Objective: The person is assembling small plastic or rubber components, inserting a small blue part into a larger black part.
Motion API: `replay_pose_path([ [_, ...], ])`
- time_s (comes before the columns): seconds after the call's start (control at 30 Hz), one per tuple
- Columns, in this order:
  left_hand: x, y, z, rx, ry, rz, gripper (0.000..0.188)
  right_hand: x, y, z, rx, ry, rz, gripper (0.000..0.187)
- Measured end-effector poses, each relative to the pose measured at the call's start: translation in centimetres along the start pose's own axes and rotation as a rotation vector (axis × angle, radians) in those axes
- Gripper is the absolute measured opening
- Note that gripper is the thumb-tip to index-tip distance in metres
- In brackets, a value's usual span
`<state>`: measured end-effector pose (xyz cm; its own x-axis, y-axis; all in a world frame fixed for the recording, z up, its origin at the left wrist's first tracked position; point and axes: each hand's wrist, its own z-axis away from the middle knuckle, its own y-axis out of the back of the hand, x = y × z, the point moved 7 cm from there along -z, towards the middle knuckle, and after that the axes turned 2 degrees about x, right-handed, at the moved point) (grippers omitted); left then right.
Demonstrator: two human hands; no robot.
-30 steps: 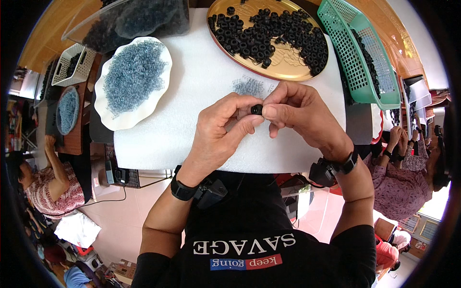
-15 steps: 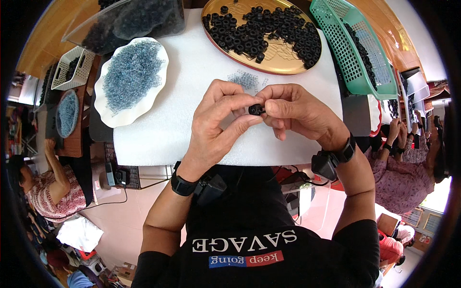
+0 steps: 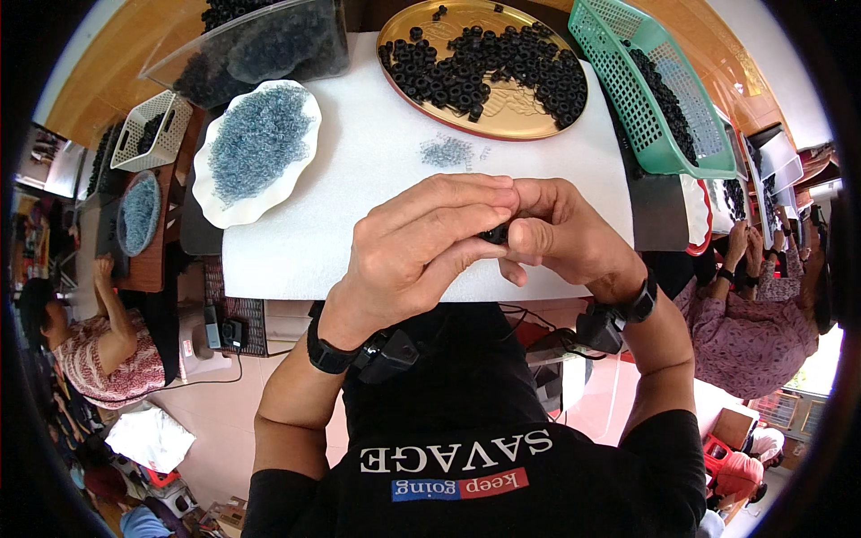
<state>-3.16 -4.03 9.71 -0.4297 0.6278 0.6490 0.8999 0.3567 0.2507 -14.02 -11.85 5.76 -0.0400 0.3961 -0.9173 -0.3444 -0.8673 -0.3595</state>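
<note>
Over the near part of a white foam sheet (image 3: 296, 233), my two hands meet around a small black round part (image 3: 495, 233). My left hand (image 3: 417, 238) is closed on it, fingers laid over the top and thumb underneath. From the other side my right hand (image 3: 569, 229) pinches the same part with thumb and fingers. Most of the part is hidden by the fingers. Just beyond the hands lies a small heap of clear bluish pieces (image 3: 446, 152). A round gold tray (image 3: 507, 100) behind it carries many black ring-shaped parts (image 3: 462, 76).
Left of my hands, a scalloped white plate (image 3: 215, 208) is heaped with clear bluish pieces. Behind it stands a clear bin (image 3: 332, 45) of dark parts. A green basket (image 3: 628, 108) with black parts stands at right. Co-workers (image 3: 112, 350) sit on both sides.
My left hand's fingers have come forward over the black part, covering most of it. Both hands have moved slightly nearer to me and stay together.
</note>
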Motion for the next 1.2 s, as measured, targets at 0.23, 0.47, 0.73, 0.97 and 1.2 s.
replay_pose_path([
  [0.23, 0.7, -0.7, -0.8, -0.052, -0.053, -0.054, 0.023, -0.1, -0.1, 1.1, 0.106, 0.076, -0.032, 0.044],
  [0.47, 0.2, -1.2, -1.1, -0.024, -0.008, -0.007, 0.027, -0.1, 0.2, 0.6, -0.005, 0.097, -0.145, 0.04],
  [0.73, 0.3, -2.1, -0.9, -0.122, 0.087, -0.006, 0.031, 0.0, 1.2, 1.2, -0.108, 0.136, -0.137, 0.034],
  [0.97, 0.5, -1.6, -0.8, -0.054, 0.05, -0.119, 0.028, -0.9, 2.2, 1.6, 0.091, 0.17, 0.023, 0.027],
  [1.2, -0.4, -1.7, -0.5, -0.045, 0.133, -0.145, 0.028, -2.3, 2.1, 2.8, 0.295, 0.305, 0.308, 0.019],
])
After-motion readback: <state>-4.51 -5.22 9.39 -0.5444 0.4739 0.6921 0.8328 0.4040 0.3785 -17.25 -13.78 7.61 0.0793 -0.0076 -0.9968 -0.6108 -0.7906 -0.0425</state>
